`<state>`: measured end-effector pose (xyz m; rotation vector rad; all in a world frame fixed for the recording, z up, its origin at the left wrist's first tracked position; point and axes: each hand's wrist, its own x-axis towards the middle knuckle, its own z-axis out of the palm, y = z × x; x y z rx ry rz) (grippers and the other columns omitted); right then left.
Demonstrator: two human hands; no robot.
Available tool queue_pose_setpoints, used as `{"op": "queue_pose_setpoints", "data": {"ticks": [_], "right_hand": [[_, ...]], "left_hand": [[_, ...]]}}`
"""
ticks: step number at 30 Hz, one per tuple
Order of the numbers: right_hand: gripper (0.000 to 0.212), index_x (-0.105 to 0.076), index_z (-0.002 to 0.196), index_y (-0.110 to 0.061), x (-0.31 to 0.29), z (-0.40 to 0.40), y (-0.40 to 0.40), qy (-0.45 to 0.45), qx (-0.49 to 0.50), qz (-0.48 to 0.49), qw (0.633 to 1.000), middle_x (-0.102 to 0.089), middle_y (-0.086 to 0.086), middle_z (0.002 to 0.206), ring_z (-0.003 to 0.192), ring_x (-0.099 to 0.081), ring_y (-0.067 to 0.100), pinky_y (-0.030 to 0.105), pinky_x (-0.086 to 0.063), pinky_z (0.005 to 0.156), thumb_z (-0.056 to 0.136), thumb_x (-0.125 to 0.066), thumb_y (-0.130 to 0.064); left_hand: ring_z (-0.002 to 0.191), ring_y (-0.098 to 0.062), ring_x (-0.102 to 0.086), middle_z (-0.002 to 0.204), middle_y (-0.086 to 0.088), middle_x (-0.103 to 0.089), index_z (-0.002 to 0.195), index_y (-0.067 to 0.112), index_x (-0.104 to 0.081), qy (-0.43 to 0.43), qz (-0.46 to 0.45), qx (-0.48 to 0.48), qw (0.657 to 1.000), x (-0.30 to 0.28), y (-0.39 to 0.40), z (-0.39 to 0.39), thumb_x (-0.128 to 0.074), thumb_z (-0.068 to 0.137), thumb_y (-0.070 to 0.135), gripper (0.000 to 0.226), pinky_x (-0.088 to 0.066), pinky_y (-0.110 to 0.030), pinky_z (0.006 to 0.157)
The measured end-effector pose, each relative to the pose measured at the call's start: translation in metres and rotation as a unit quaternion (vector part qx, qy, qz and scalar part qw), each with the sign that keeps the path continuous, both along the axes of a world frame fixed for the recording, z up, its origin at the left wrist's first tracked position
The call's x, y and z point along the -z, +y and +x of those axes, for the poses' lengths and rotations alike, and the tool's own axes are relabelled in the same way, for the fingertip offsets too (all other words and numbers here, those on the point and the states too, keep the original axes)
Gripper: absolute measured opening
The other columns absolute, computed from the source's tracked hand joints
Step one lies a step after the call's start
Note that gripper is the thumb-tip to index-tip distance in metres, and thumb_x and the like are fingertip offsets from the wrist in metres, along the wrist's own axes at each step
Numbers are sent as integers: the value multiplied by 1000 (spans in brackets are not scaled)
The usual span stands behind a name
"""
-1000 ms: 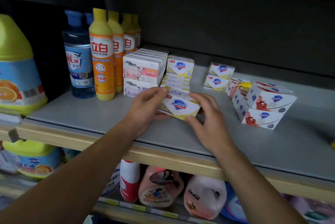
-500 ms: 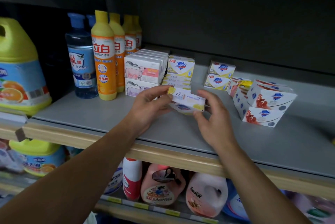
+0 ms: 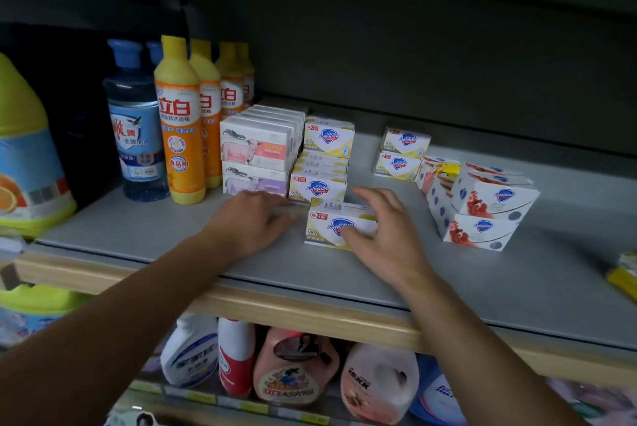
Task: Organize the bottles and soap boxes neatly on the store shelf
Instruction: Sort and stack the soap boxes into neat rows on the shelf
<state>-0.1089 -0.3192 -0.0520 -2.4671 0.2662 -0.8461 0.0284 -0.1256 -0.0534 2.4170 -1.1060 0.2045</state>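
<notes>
A small white and yellow cardboard soap box with a blue shield on it [image 3: 339, 225] stands on the flat grey shelf [image 3: 482, 287], near the front, just in front of a little stack of the same yellow soap boxes [image 3: 320, 167]. The right hand [image 3: 386, 236] curls round the box's right end, thumb on the front and fingers over the top. The left hand [image 3: 253, 222] lies on the shelf just left of the box, fingers loosely spread and holding nothing; I cannot tell if its fingertips touch the box. Behind the left hand stand white soap boxes with a sheep picture [image 3: 256, 149], in two layers. Left of those is a row of tall orange and yellow plastic bottles [image 3: 177, 122], then a clear blue bottle with a blue cap [image 3: 136, 122]. Two more yellow soap boxes [image 3: 401, 153] sit further back on the right, and white boxes with red pictures [image 3: 482, 208] lie tilted well to the right
</notes>
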Motion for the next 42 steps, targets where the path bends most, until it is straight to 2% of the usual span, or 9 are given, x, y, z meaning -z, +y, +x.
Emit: {"op": "queue_pose_setpoints", "data": {"ticks": [2,4,7,12,19,26,35,38,42], "right_hand": [[50,-58,130,-25,-6,4,-1,52,-8,-64,997,-54,-8,123,116,-49,14,19,-34,92,82,-70,-30],[46,-59,128,-25,-15,8,-4,92,-15,-92,991,-57,-7,124,115,-49,13,17,-32,88,84,-70,-32],[42,-61,124,-27,-37,12,-11,55,-15,-71,996,-56,-12,115,107,-48,6,9,-30,83,83,-72,-30],[40,-62,123,-18,-72,54,-25,-59,17,-63,996,-58,1,118,112,-53,17,22,-37,93,85,-71,-22],[44,-60,131,-18,-70,139,-46,-33,70,-113,991,-50,5,127,122,-39,27,28,-32,104,88,-69,-27],[48,-55,137,-18,-45,163,-56,3,94,-199,976,-52,6,132,119,-43,31,39,-37,102,94,-58,-38],[51,-51,141,-25,-52,160,-52,38,111,-207,971,-49,5,139,124,-39,32,40,-36,104,94,-54,-44],[58,-43,145,-27,-58,152,-51,61,105,-167,978,-42,3,145,131,-35,31,38,-32,108,92,-53,-49],[55,-45,144,-22,-55,115,-56,7,108,-90,990,-44,6,144,133,-39,30,37,-33,108,94,-52,-43]], "left_hand": [[119,-26,-56,128,-3,-65,123,22,-65,-23,64,-27,997,8,2,3,-34,85,61,63,-47,-38,96],[125,-23,-52,134,3,-60,128,27,-62,-29,76,-38,996,12,-1,4,-30,79,64,69,-43,-39,103],[126,-24,-50,137,6,-58,130,32,-59,-21,70,-44,996,14,-3,8,-30,76,66,70,-40,-42,106],[122,-24,-47,130,9,-58,120,34,-60,-17,82,-59,995,19,-6,12,-31,73,66,63,-36,-39,102],[121,-22,-44,127,10,-56,122,36,-59,1,55,-44,997,19,-5,15,-35,75,61,58,-33,-40,102],[122,-23,-42,127,10,-54,122,35,-57,1,55,-42,998,20,-5,14,-36,77,59,55,-31,-40,102],[121,-22,-43,125,11,-55,120,36,-59,4,46,-47,998,19,-5,13,-37,76,60,55,-32,-40,102],[122,-22,-43,128,12,-55,123,38,-58,4,44,-44,998,18,-4,13,-40,78,59,54,-32,-40,103],[122,-22,-44,129,10,-57,124,35,-59,-8,38,-47,998,16,-4,10,-50,84,54,45,-34,-38,103]]}}
